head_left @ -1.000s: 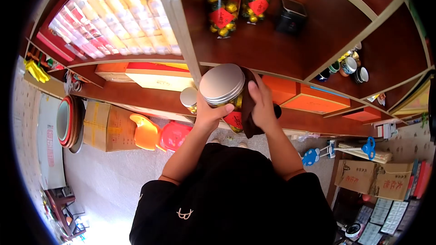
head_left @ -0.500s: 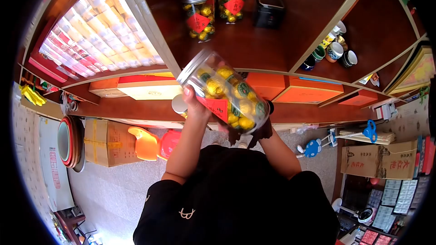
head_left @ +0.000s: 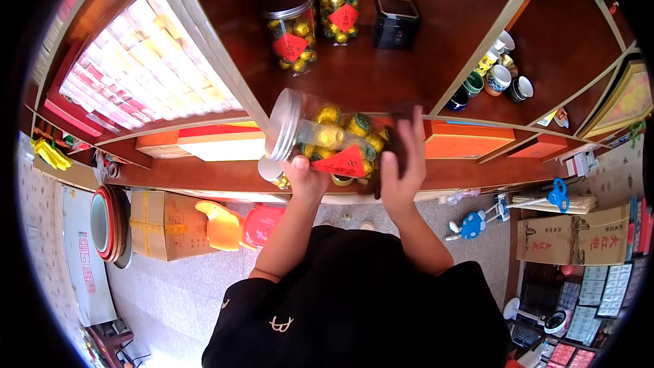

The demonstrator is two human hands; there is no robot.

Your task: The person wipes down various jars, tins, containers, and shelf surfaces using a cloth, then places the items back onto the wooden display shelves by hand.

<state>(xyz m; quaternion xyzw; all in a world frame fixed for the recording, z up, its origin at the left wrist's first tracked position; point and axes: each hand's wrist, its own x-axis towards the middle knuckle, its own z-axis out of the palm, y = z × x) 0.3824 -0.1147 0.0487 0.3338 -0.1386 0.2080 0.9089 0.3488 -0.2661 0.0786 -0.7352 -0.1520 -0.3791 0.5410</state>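
Note:
A clear jar (head_left: pixel 330 138) with a silver lid, a red label and gold-wrapped balls inside lies tilted nearly sideways in front of the shelf. My left hand (head_left: pixel 304 178) is wrapped round it near the lid end. At the jar's base, my right hand (head_left: pixel 405 170) holds a dark brown cloth (head_left: pixel 400 138) against it, the fingers partly blurred. Similar jars stand on the shelf above, one at the front (head_left: pixel 291 37) and another (head_left: pixel 339 10) behind it, beside a black tin (head_left: pixel 396 24). Below my left hand's jar, another silver-lidded jar (head_left: pixel 272 172) is partly hidden.
Small cups (head_left: pixel 499 78) sit in the right compartment. Orange boxes (head_left: pixel 466 142) fill the lower shelf. A cardboard box (head_left: pixel 160 225), an orange chair (head_left: pixel 219 226) and a red seat (head_left: pixel 262 225) stand on the floor at left; a blue toy (head_left: pixel 471 225) is at right.
The jar has turned from upright to nearly sideways, its lid now pointing left. My right hand with the cloth has moved from beneath the jar to its base end.

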